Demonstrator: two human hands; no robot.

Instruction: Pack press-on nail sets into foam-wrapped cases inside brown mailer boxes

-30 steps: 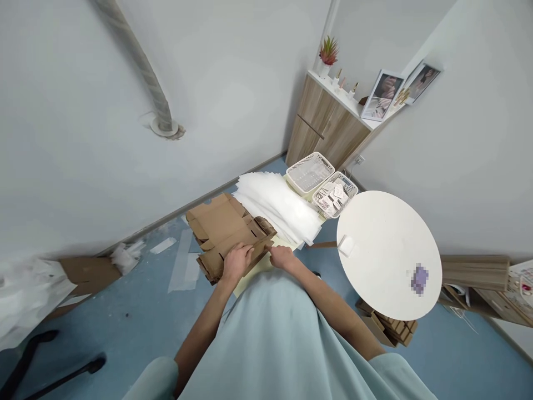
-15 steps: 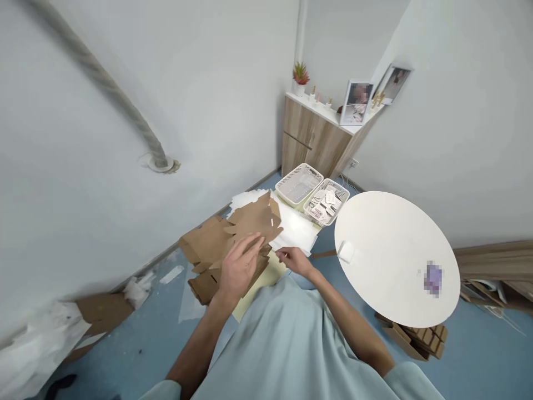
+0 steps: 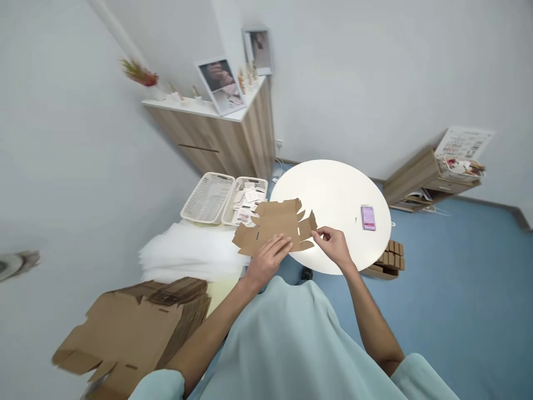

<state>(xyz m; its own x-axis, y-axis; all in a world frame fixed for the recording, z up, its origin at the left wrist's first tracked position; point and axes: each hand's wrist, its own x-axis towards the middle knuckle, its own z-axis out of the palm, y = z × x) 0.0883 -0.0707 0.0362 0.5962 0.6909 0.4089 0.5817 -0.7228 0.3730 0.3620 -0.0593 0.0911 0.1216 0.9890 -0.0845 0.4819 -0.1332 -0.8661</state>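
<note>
A brown flat cardboard box blank (image 3: 277, 219), unfolded with slotted side flaps, is held in front of me over the near left part of the round table. My left hand (image 3: 266, 258) grips its near edge, fingers lying across the top and the thumb hidden. At the blank's right end, my right hand (image 3: 333, 244) is closed with thumb and fingertips pinching a flap. To the lower left lies a stack of similar cardboard blanks (image 3: 125, 328).
The white round table (image 3: 325, 183) carries a phone (image 3: 368, 217). Left of it are a white basket (image 3: 208, 197) and another basket with small cards (image 3: 245, 200), above white foam sheets (image 3: 179, 250). Small brown boxes (image 3: 391, 258) sit under the table. A wooden cabinet (image 3: 216, 133) stands behind.
My view has swung right. Both hands have moved from the stack toward the round table, bringing one cardboard blank along, and my right hand now touches its right flap.
</note>
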